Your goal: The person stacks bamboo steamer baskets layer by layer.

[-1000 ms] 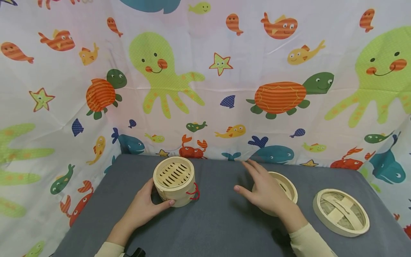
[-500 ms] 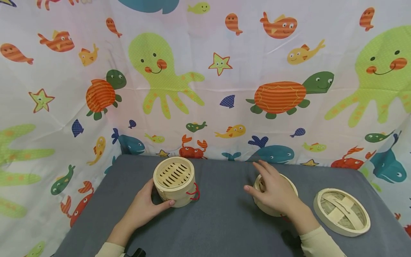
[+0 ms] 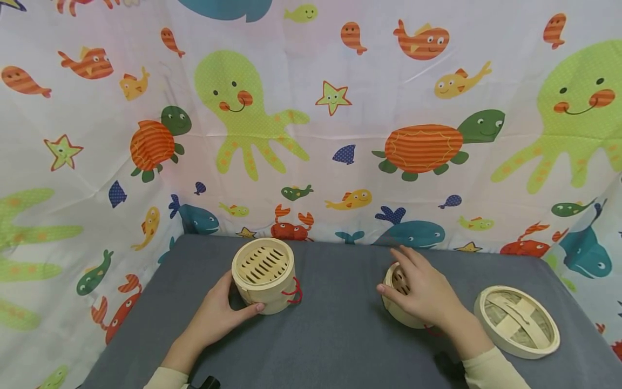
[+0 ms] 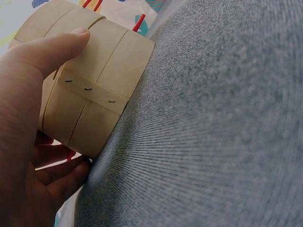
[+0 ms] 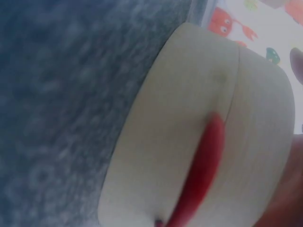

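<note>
A round bamboo steamer [image 3: 272, 294] with a slotted top and red cord loops stands on the grey cloth at the left. My left hand [image 3: 214, 310] holds its side, thumb in front; in the left wrist view the fingers [image 4: 66, 179] reach behind its far wall. A second bamboo steamer basket [image 3: 399, 312] stands right of the middle, also slatted inside. Over its right part is my right hand [image 3: 427, 294], fingers extended and thumb apart, hiding much of the rim. In the right wrist view a red cord [image 5: 203, 165] crosses that basket's wall; contact there is unclear.
A bamboo steamer lid [image 3: 517, 321] with a woven top and cross strips lies on the grey cloth [image 3: 330, 335] at the far right. A curtain [image 3: 311, 135] printed with sea animals hangs behind the table's back edge and at both sides.
My right hand has shifted to the right over the second steamer basket, uncovering its left side and slats. My left hand and the left steamer have not moved.
</note>
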Available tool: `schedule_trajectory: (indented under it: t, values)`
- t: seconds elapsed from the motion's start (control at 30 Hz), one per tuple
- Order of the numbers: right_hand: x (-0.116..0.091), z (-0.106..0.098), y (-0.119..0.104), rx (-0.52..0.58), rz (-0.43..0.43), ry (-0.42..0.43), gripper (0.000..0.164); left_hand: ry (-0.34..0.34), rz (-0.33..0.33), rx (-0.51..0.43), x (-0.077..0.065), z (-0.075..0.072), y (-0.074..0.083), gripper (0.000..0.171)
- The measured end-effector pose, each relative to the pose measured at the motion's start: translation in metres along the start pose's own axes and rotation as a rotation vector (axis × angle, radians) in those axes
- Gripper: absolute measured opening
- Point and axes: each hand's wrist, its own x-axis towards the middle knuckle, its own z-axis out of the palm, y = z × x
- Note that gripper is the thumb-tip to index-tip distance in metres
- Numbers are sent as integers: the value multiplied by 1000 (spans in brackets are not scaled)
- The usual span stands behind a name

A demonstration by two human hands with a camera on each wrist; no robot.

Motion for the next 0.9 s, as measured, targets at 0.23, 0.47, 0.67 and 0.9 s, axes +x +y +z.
schedule_trajectory:
  t: [0.23, 0.47, 0.67, 0.9]
  values:
    - [-6, -2, 5, -10, 13, -7, 95, -1, -4, 7, 1, 1, -1, 114]
    - [-12, -4, 9, -32, 30, -13, 97, 3, 0, 9, 2, 2, -2, 113]
    - [-16, -5, 11, -50, 38, -19, 100, -3, -7, 12, 2, 0, -1, 114]
    - [-21, -10, 15, -37, 64, -37, 99, 3, -1, 15, 0, 0, 0, 114]
